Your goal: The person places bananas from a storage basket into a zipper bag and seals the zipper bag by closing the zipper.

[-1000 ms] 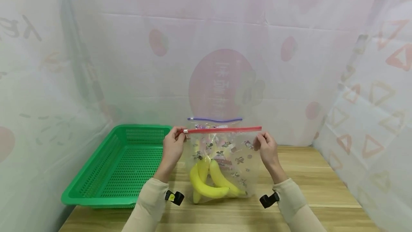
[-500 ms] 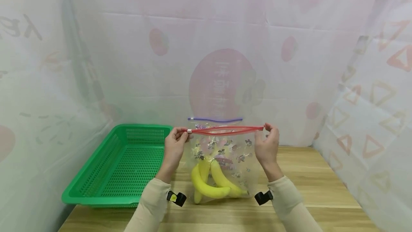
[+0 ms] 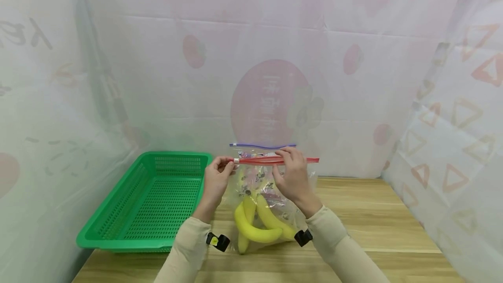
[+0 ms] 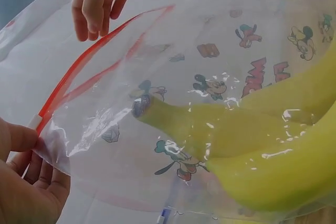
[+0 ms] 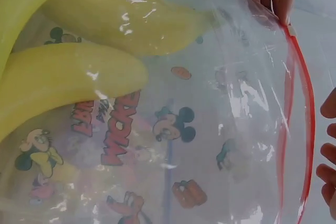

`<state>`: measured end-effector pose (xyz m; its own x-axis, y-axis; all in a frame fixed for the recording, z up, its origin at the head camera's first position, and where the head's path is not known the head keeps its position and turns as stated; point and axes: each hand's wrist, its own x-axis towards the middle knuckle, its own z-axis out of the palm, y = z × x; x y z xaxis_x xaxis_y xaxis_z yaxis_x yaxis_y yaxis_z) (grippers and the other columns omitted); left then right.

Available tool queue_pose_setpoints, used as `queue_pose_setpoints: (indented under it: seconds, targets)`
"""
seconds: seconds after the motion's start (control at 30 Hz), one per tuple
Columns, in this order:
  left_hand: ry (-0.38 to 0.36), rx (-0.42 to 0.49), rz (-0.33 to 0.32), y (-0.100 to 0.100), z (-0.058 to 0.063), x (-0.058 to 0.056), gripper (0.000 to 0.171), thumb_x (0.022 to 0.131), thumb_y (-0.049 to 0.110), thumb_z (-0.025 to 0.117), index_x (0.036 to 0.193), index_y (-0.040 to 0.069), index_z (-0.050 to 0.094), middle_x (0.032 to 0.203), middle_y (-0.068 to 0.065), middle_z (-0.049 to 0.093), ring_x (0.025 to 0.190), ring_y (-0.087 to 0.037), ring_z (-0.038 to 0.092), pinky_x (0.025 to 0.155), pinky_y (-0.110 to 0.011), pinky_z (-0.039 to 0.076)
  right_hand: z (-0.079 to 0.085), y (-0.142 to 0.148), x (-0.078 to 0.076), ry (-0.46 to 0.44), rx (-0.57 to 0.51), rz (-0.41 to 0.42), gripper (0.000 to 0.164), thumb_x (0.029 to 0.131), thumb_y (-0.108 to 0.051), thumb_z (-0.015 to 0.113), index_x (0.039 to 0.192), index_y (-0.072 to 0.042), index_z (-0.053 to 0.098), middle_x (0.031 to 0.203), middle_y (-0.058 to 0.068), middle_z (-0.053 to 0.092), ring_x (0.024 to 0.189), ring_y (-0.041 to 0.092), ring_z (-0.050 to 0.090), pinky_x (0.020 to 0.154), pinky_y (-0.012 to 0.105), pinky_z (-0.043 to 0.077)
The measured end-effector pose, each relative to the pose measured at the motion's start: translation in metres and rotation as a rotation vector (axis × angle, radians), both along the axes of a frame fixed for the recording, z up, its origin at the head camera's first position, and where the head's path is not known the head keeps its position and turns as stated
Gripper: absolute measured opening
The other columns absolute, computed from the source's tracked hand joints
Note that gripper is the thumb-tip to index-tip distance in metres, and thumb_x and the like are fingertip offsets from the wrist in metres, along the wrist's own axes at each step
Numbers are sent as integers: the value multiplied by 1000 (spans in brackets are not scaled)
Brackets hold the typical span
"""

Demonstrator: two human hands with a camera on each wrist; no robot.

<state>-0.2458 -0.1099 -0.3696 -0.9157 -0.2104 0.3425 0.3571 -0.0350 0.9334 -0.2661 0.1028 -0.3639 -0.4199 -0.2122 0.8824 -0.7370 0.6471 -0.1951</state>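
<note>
A clear zip bag with cartoon prints (image 3: 261, 178) stands upright on the table, with several yellow bananas (image 3: 255, 232) inside. Its red zip (image 3: 312, 160) gapes along the middle, and the white slider (image 3: 236, 160) sits at the left end. My left hand (image 3: 217, 180) pinches the bag's top left corner beside the slider. My right hand (image 3: 292, 176) is in front of the zip's right half, fingers parted and loosely bent. In the right wrist view, the right fingertips (image 5: 328, 153) are apart from the red zip.
To the left stands a green plastic basket (image 3: 118, 213) with perforated sides. Behind the red-zip bag is another clear bag with a purple zip (image 3: 263, 146). The wooden table (image 3: 365, 222) meets a printed white cloth (image 3: 165, 77) at the back.
My right hand has let go of the bag's right corner and moved left along the zip. The zip was flat at first and now gapes. My left hand has shifted slightly right, still pinching.
</note>
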Motion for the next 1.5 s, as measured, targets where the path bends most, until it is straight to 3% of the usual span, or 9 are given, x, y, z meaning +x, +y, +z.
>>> queue_pose_setpoints:
  seconds: [0.3, 0.57, 0.97, 1.23, 1.5]
  targets:
    - [3, 19, -42, 4, -2, 0, 12, 92, -3, 56, 101, -9, 58, 94, -18, 60, 78, -13, 63, 71, -24, 53, 9, -26, 1, -133, 183, 65, 27, 84, -7, 65, 110, 0, 65, 104, 12, 62, 99, 28, 57, 88, 40, 45]
    - [-7, 3, -83, 8, -5, 0, 14, 93, 2, 57, 103, -8, 59, 97, -22, 61, 84, -20, 64, 73, -26, 53, 11, -39, 2, -291, 176, 113, 22, 91, -13, 61, 110, -2, 65, 105, 9, 64, 99, 22, 59, 82, 34, 50]
    - [-2, -8, -85, 11, -8, 2, 17, 94, 6, 57, 102, -8, 61, 97, -18, 61, 87, -26, 63, 73, -31, 55, 9, -49, -1, -297, 148, 186, 14, 93, -17, 62, 100, -6, 68, 94, 3, 64, 85, 15, 59, 73, 27, 50]
    - [-3, -56, -70, 14, -8, 4, 15, 95, 5, 55, 101, -7, 61, 96, -17, 61, 89, -33, 62, 73, -29, 54, 6, -49, -1, -318, 159, 200, 11, 93, -19, 61, 91, -9, 67, 82, -2, 59, 70, 9, 50, 62, 23, 44]
    - [-12, -84, -90, 15, -7, 6, 12, 97, 4, 51, 100, -5, 57, 95, -16, 57, 84, -20, 58, 73, -26, 52, 7, -47, 2, -299, 206, 203, 12, 95, -18, 59, 91, -8, 66, 83, 0, 59, 70, 10, 51, 61, 24, 45]
